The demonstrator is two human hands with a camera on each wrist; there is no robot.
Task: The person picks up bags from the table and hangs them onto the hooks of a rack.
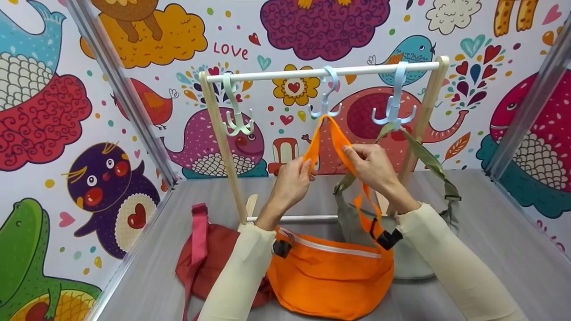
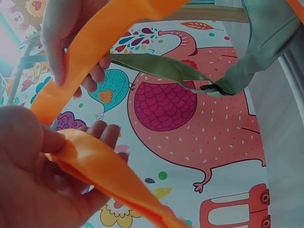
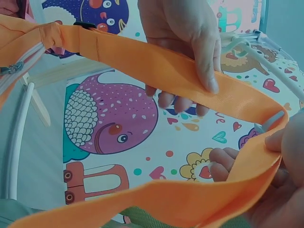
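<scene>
An orange waist bag (image 1: 332, 276) rests on the floor in front of the rack, its strap (image 1: 339, 140) raised in an upside-down V. The top bend of that strap meets the lower prongs of the middle blue hook (image 1: 325, 107); whether a prong carries it I cannot tell. My left hand (image 1: 292, 180) pinches the left side of the strap between thumb and fingers. On the other side, my right hand (image 1: 372, 165) pinches the strap too, as the right wrist view shows with its thumb (image 3: 275, 141) over the band. Black buckle parts (image 1: 389, 239) lie near the bag's top.
A white-barred wooden rack (image 1: 276, 75) also carries a green hook (image 1: 238, 120) at left and another blue hook (image 1: 395, 107) at right. From the right one hangs an olive-green bag (image 1: 412, 263) by its strap. A red bag (image 1: 218, 249) lies at left.
</scene>
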